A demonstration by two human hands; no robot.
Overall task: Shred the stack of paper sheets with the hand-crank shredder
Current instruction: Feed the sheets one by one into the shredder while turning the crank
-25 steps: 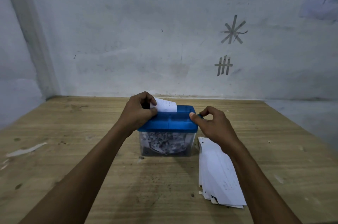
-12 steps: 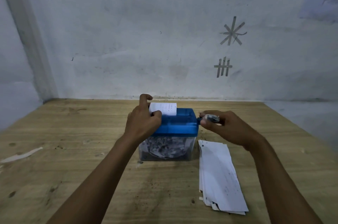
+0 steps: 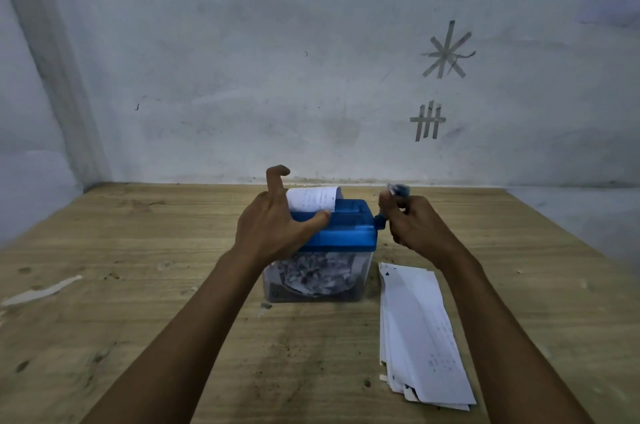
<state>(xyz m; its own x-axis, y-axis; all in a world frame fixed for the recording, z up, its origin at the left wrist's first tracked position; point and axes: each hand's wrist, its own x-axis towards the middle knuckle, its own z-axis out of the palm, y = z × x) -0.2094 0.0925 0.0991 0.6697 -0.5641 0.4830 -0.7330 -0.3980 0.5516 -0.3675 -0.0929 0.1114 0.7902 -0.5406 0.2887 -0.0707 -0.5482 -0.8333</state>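
The stack of paper sheets (image 3: 422,330) lies flat on the wooden table (image 3: 138,285), just right of the hand-crank shredder (image 3: 349,233). Its long axis runs from the near edge toward the wall, leaning slightly left at the far end, which stops just beside the shredder's clear bin (image 3: 362,267). The narrow slips look thin, light and floppy, and probably slide on one another, so one is best peeled off by its far short end and fed lengthwise. One sheet (image 3: 311,198) stands upright in the slot, its top curling backward. The shredder's long axis runs left to right, with the slot along the blue lid and the crank handle (image 3: 398,189) sticking out at the right end. It looks like light plastic, likely to skid or tip under cranking, so it needs bracing. The left hand (image 3: 273,229) rests on the lid's left end with the thumb straight beside the sheet and the index finger lifted and hooked; its other fingers are hidden. The right hand (image 3: 415,229) has its fingers curled round the handle.
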